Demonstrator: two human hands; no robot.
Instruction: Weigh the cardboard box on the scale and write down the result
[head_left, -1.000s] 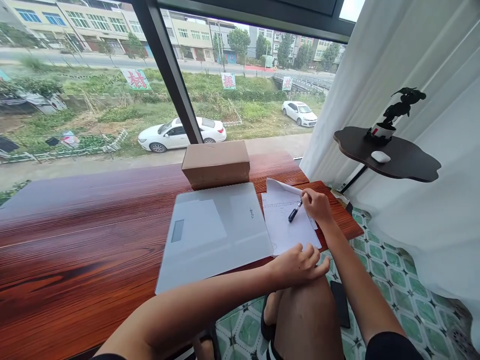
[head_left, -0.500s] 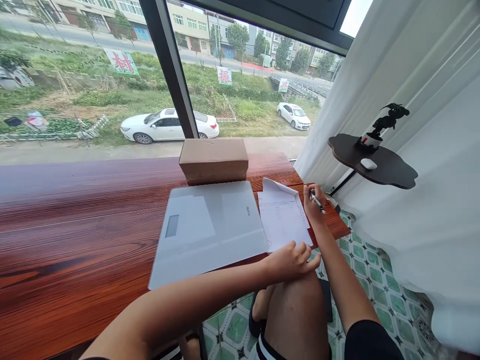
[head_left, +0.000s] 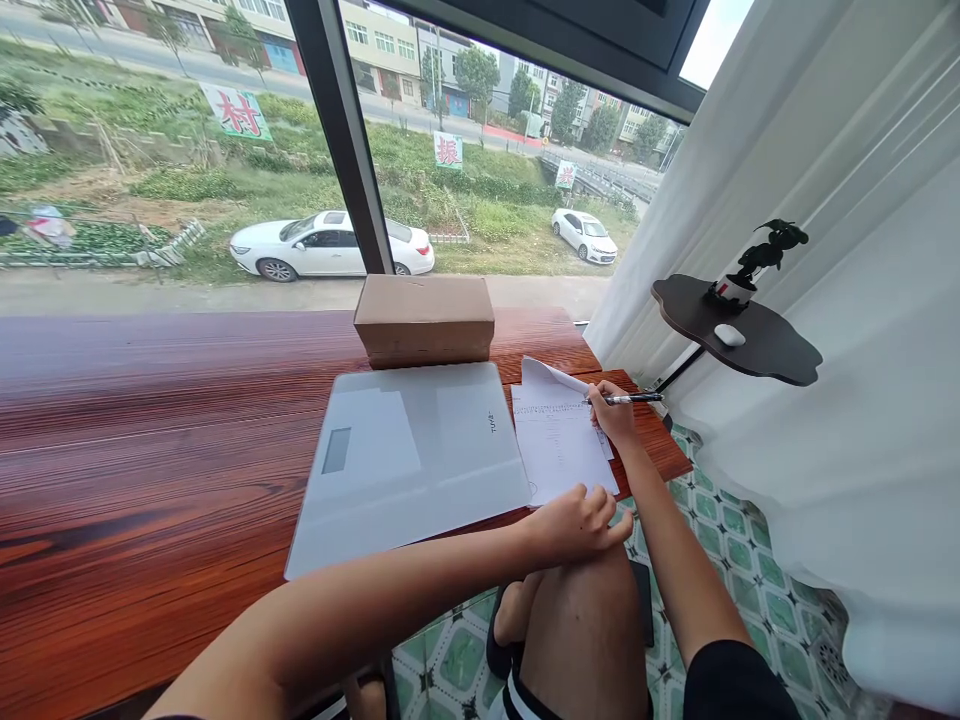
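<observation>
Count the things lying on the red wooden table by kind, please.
Flat grey glass scale: 1
Brown cardboard box: 1
White paper sheets: 2 at least, overlapping
Black pen in the right hand: 1
Total: 5

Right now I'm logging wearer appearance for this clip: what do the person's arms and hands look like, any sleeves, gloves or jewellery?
Both arms are bare to the frame's edge. The left hand and right hand are ungloved, with no ring, watch or bracelet visible. No sleeve shows on either arm.
</observation>
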